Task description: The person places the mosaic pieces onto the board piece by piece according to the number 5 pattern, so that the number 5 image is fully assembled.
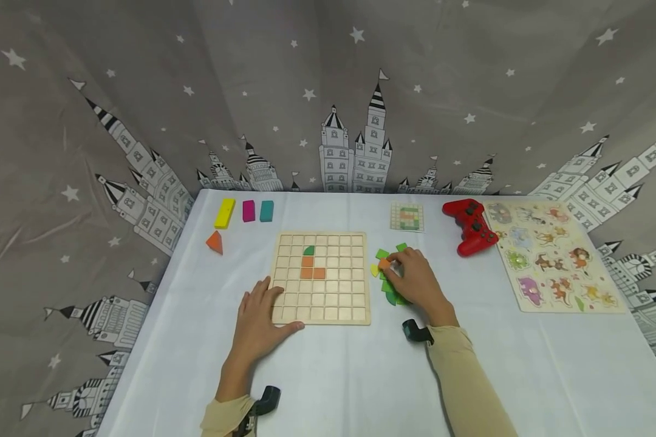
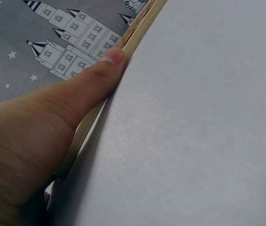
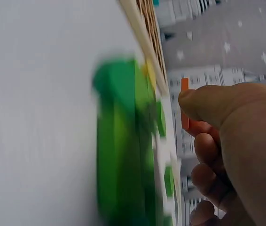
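Note:
A wooden grid board (image 1: 321,303) lies in the middle of the white table; it holds three orange squares (image 1: 308,267) and a green quarter-round piece (image 1: 308,250). My left hand (image 1: 259,321) lies flat on the board's near left corner, its thumb (image 2: 97,77) along the board's edge (image 2: 137,33). My right hand (image 1: 412,279) is over a pile of green pieces (image 1: 389,291) to the right of the board and pinches an orange tile (image 1: 384,263) (image 3: 185,106) between thumb and fingers. The pile (image 3: 123,141) shows blurred in the right wrist view.
A small pattern card (image 1: 407,216) lies behind the pile. A red game controller (image 1: 470,226) and an animal puzzle board (image 1: 552,255) sit at the right. Yellow (image 1: 225,213), pink (image 1: 248,210) and teal (image 1: 266,210) blocks and an orange triangle (image 1: 214,242) lie at the back left.

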Available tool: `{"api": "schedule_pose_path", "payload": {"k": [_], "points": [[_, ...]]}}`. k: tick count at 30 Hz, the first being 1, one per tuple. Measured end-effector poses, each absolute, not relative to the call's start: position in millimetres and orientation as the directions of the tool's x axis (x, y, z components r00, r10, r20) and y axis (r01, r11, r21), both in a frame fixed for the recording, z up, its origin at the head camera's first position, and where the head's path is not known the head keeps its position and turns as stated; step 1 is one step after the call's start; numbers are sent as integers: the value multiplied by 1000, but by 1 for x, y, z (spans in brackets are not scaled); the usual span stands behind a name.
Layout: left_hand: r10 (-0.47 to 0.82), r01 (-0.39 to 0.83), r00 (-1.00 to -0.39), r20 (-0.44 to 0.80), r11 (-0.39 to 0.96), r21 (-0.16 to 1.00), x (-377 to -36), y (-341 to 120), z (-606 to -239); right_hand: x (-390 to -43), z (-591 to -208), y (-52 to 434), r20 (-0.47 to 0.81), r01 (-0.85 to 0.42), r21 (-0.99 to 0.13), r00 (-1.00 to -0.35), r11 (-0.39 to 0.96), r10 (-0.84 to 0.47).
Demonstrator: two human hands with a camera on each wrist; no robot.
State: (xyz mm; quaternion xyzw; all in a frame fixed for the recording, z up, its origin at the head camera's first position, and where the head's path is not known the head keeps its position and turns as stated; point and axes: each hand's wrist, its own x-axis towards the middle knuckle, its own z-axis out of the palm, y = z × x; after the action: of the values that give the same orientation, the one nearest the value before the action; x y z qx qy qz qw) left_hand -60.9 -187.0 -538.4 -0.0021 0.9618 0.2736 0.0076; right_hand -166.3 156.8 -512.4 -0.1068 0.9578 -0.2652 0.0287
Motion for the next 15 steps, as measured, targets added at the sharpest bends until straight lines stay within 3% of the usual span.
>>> {"api": "schedule_pose_path", "payload": {"k": [9,15], "points": [[-1,1,-1000,4,848,531,-60,-189,-539,-165,-513,92,58,-365,-534,-915,762,-398],[4,-2,-1000,-11,850,527,-60,-190,-540,-165,-517,67,39,-408,-504,-891,761,-452]]}}
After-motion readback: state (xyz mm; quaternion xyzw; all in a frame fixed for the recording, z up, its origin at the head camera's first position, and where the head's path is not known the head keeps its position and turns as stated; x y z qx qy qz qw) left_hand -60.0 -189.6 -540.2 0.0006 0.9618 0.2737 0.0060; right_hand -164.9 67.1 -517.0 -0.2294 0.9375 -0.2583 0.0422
